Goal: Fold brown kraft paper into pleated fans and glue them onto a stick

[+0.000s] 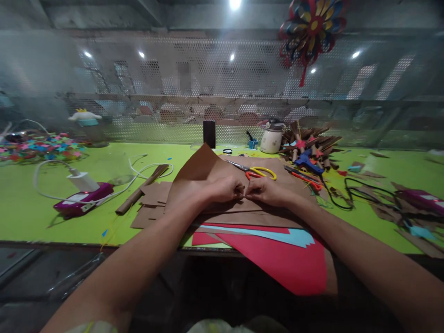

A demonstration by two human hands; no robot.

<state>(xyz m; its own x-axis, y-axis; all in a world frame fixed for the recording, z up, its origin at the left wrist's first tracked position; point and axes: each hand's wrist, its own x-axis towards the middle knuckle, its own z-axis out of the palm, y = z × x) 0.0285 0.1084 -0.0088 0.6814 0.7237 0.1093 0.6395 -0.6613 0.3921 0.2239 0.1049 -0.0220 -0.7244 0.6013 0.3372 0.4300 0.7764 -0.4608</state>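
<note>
My left hand (pixel 227 189) and my right hand (pixel 265 191) are close together, fingertips pinched and nearly meeting. Whatever lies between the fingers is too small to make out. Below them is a stack of brown paper sheets (pixel 215 218), whose back left corner curls upward. Just behind my right hand lie scissors (pixel 265 173) with yellow and red handles, their blades pointing to the back left. Red paper (pixel 291 268) and light blue paper (pixel 294 237) stick out from under the brown sheets and over the table's front edge.
On the green table (pixel 27 203) are a purple power strip (pixel 74 203) with a charger, rolled brown paper (pixel 138 192) and colourful stars (pixel 45 145). A blue glue gun (pixel 307 162) with a black cord (pixel 342 207), a white jar (pixel 271 138) and brown paper rolls (pixel 322 148) stand at right.
</note>
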